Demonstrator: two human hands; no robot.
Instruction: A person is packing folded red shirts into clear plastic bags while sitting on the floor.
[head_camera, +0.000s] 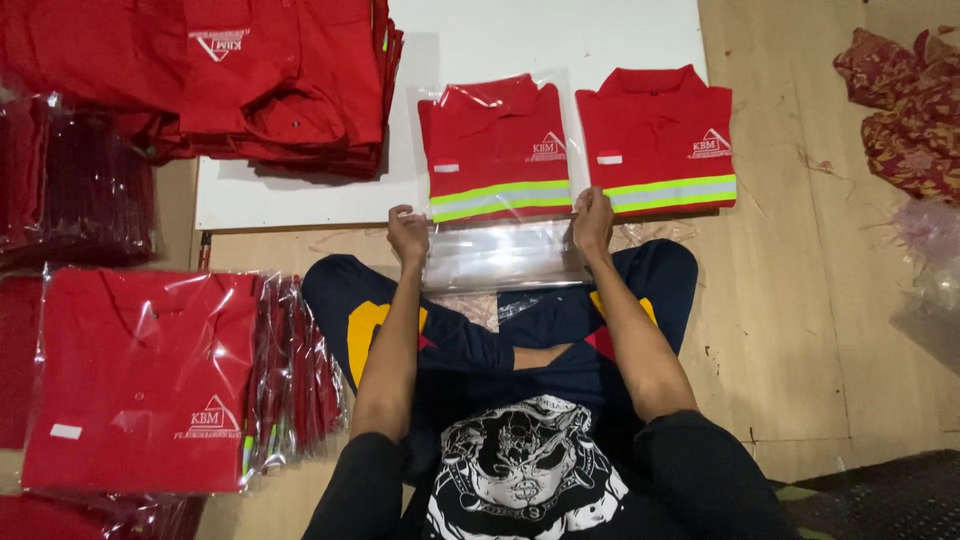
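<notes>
Head view. Item: folded red shirt (496, 150) with a reflective stripe, inside a clear plastic bag (500, 250), lying on a white board (300, 200). Bag's long axis runs away from the person; its open flap trails toward the lap. Left hand (407, 234) pinches the flap's left edge, right hand (593, 218) its right edge, fingers closed on the film. Both hands equally near. The shirt lies just beyond the fingers. Beside it, right: an unbagged red shirt (657, 140). Left: a bagged stack (140, 380).
</notes>
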